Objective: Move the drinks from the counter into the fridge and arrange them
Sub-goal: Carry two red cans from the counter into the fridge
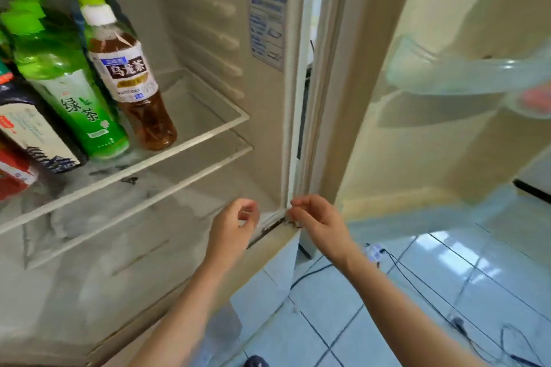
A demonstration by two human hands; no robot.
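The left hand (235,225) and the right hand (320,225) are seen uncovered, and both forearms are shown bare along their whole visible length. The forearms are slender and are narrowed to slim wrists. The fingers (302,202) are softened by blur, so nails cannot be made out. A dark blue rounded shape (256,362) is cut by the bottom edge; whether it is footwear cannot be told.

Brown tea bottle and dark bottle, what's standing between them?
The green tea bottle stands between them on the glass shelf; the head view shows it.
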